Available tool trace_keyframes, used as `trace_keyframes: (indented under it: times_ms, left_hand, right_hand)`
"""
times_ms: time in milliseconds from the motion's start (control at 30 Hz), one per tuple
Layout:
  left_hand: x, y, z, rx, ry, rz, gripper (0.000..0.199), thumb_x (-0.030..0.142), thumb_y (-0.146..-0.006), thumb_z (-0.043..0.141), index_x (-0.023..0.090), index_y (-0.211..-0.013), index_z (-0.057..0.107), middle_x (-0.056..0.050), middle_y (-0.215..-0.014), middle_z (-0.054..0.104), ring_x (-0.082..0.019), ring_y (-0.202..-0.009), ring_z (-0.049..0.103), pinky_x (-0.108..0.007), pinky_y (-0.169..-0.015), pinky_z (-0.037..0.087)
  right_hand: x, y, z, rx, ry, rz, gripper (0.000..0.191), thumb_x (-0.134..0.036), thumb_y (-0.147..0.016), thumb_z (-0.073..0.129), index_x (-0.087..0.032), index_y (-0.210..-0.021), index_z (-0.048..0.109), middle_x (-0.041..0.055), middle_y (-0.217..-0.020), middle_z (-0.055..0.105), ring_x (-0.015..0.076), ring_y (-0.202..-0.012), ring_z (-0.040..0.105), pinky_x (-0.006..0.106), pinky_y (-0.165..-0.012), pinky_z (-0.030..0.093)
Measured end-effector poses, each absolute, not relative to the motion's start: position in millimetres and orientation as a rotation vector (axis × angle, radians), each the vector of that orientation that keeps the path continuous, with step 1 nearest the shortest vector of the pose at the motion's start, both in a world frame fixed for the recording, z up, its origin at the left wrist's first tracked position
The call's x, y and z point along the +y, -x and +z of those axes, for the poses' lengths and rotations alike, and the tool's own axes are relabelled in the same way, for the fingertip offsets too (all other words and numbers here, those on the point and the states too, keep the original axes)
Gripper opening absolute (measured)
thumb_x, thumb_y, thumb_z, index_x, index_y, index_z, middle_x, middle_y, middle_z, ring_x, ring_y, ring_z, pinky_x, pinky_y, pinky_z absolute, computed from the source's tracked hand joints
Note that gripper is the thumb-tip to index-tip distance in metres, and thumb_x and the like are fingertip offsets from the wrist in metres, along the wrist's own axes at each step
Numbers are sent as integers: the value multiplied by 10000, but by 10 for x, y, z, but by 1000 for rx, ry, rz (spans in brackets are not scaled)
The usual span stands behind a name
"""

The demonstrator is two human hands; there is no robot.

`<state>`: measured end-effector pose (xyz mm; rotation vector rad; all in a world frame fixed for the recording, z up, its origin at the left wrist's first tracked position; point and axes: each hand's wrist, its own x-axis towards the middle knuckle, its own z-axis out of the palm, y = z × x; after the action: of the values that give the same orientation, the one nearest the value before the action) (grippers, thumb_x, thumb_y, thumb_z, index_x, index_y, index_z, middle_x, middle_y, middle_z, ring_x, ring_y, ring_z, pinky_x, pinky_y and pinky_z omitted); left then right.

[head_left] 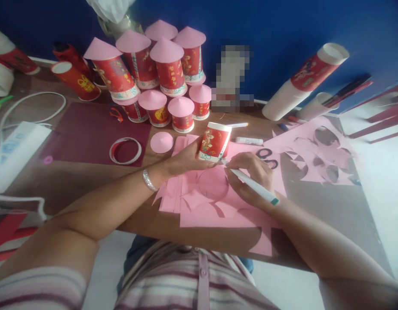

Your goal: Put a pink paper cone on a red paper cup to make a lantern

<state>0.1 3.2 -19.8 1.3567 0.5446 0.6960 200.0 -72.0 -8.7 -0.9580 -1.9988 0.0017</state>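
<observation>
My left hand (189, 156) is wrapped round a red paper tube (214, 141) with white bands at its top and bottom, tilted slightly. Green curly lines show on its lower white band. In my right hand (252, 176) is a white marker pen (255, 186) with a green end, its tip at the tube's lower band. Beneath both hands lie pink paper sheets (199, 219) with round cut-outs. The scissors (267, 158) rest by my right hand, only their dark handles showing. Left of the tube lies a small pink paper cone (161, 142).
Several red tubes with pink cone roofs (167, 51) stand stacked at the back. A paper ring (125, 150) lies on a maroon sheet (98, 129). At right are a tall tube (303, 82), a pen cup (318, 105) and cut pink scraps (318, 150). A power strip (20, 150) sits left.
</observation>
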Motion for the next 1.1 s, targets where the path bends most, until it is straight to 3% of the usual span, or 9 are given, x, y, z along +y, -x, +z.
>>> trace_keyframes:
  times_ms: [167,600,900,1100]
  left_hand:
    - [49,25,-285,556,-1392,702,396,362,-806,863,182,-1099,667,-79,-1077,733,-236,-1009,700,-394,-898,570]
    - [54,2,-268,684,-1513,670,420,315,-734,890,175,-1038,637,-69,-1066,744,-247,-989,700,-390,-887,569]
    - [67,60,-278,587,-1372,619,577,408,-733,923,186,-1165,613,-74,-1109,725,-255,-1048,694,-393,-908,558]
    - [70,66,-291,505,-1310,654,579,369,-731,937,199,-1190,627,-69,-1117,733,-233,-1037,700,-370,-914,565]
  right_hand:
    - [-724,-2000,-85,-2022,931,20,146,-108,-928,636,-236,-973,584,-10,-782,705,152,-689,707,298,-662,589]
    - [-741,-1961,-90,-2002,924,160,135,-125,-940,632,-247,-977,589,3,-832,759,166,-742,745,309,-680,598]
    - [-767,-1989,-34,-1995,933,231,149,-115,-927,659,-244,-986,615,6,-847,759,171,-761,750,311,-707,612]
    - [-761,-2015,2,-2010,922,142,178,-96,-893,670,-244,-980,622,3,-798,733,186,-715,732,335,-684,611]
